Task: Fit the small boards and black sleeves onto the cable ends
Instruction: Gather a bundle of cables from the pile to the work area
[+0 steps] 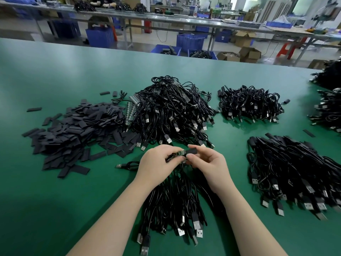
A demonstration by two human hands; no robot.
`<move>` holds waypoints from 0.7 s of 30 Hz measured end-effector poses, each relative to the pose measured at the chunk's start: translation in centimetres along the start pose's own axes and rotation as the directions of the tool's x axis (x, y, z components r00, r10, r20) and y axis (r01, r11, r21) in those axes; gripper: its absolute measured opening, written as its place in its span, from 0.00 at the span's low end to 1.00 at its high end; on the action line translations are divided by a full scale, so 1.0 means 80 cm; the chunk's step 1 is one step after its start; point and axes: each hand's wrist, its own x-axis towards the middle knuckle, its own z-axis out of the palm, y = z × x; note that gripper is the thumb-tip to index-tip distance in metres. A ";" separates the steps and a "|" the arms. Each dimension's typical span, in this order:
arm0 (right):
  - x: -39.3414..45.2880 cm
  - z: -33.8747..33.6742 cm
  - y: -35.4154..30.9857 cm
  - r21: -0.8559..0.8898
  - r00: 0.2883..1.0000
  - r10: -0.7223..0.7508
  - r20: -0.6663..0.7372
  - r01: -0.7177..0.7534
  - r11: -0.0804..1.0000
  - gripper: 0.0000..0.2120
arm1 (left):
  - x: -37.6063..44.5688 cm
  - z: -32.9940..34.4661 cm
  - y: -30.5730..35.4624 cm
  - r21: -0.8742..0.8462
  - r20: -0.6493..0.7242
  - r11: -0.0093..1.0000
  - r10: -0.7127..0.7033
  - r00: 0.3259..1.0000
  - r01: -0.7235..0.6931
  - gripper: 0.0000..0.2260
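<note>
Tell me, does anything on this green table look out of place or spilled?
Mostly no: the cables lie in sorted heaps. A few black sleeves have strayed from the sleeve pile, one far off on the right. A lone USB cable lies beside the left hand.

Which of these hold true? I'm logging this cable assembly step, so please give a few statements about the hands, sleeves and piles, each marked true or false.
1. The right hand pinches a short black tubular sleeve. True.
2. The left hand lies flat and idle on the green table mat. False: it holds a small green circuit board.
3. The loose heap of flat black sleeves lies on the left of the table. True.
4. The bundle of black USB cables below the hands sits in a blue crate. False: it lies on the mat.
5. The sleeve already covers the whole board. False: the board still shows.
</note>
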 end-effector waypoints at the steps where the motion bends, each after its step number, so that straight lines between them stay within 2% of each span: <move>1: -0.001 0.000 -0.001 -0.012 1.000 -0.004 0.003 0.004 1.000 0.13 | 0.000 0.000 0.000 -0.005 -0.002 1.000 -0.005 1.000 0.005 0.09; 8: -0.001 0.003 -0.003 -0.036 0.998 0.031 -0.054 -0.033 0.999 0.10 | 0.000 -0.001 0.001 -0.051 0.002 0.998 -0.027 1.000 0.027 0.05; 12: 0.000 0.002 0.000 -0.025 0.996 0.026 -0.090 -0.028 0.999 0.06 | 0.000 0.001 0.001 -0.068 -0.001 0.997 -0.018 1.000 0.018 0.08; 15: 0.002 0.000 0.001 0.060 0.989 0.039 -0.140 -0.031 0.998 0.08 | 0.000 0.000 0.002 -0.088 0.004 0.996 0.005 1.000 -0.004 0.12; 17: 0.002 -0.001 0.002 0.140 0.986 0.058 -0.157 -0.036 0.989 0.09 | 0.001 0.000 0.002 -0.091 0.001 0.996 0.017 1.000 -0.017 0.11; 21: 0.002 0.001 0.004 0.120 0.989 0.048 -0.142 -0.031 0.992 0.11 | 0.002 -0.001 0.002 -0.036 0.068 0.999 0.043 0.997 -0.040 0.07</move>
